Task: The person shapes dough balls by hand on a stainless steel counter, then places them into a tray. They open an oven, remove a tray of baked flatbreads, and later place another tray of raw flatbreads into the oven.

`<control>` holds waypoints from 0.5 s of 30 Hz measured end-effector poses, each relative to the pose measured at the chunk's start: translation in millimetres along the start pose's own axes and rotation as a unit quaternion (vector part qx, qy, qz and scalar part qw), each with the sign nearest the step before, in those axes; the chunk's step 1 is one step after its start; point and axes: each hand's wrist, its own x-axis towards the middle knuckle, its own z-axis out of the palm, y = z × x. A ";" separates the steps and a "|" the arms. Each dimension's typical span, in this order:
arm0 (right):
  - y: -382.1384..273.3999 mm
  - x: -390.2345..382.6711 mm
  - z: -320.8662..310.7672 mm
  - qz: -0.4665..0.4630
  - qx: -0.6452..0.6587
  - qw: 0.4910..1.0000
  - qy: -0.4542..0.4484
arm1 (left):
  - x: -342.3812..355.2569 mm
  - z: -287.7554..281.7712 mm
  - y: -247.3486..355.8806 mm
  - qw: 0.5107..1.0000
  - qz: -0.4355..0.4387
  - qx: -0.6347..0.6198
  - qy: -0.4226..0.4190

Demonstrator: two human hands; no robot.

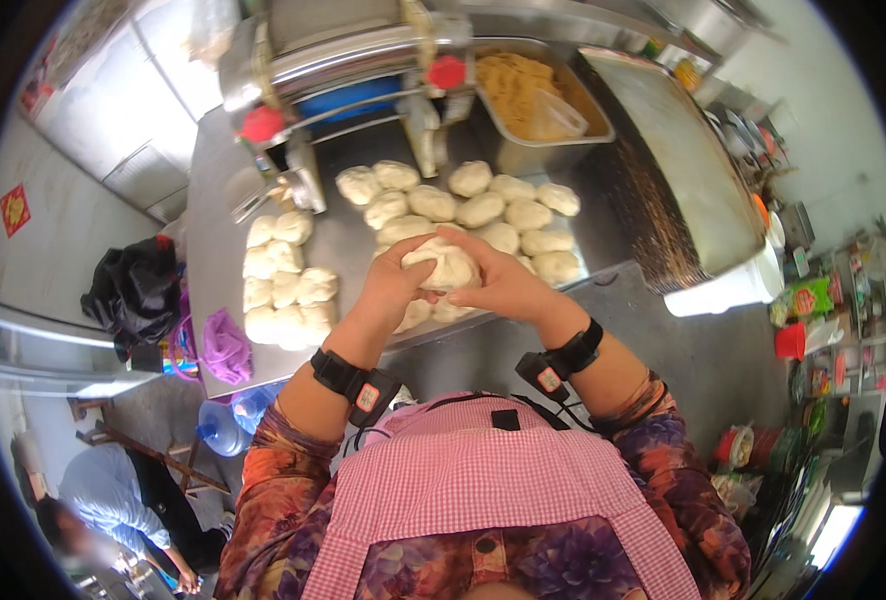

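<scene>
A round, pale ball of dough (445, 266) is cupped between both my hands above the table's near edge. My left hand (405, 275) wraps its left side, with the thumb pressed onto the top. Around the right side curl the fingers of my right hand (500, 277), its thumb at the near side. The dough's surface looks folded and creased. Just beyond my hands lie several smooth dough pieces (481, 209) in loose rows. To the left, a tighter block of smaller dough pieces (285, 288) sits on the metal table (221, 200).
A dough-rolling machine (348, 65) with red knobs stands at the back. Right of it, a deep metal pan (603, 130) holds a yellowish-brown filling and a clear plastic scoop (560, 113). A large flat griddle (678, 170) stands farther right. Another person (123, 490) bends at the lower left.
</scene>
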 end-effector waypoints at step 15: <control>11.3 -216.1 -265.7 0.042 0.078 0.968 0.235 | 104.4 285.5 -109.7 0.970 -0.043 0.181 -0.154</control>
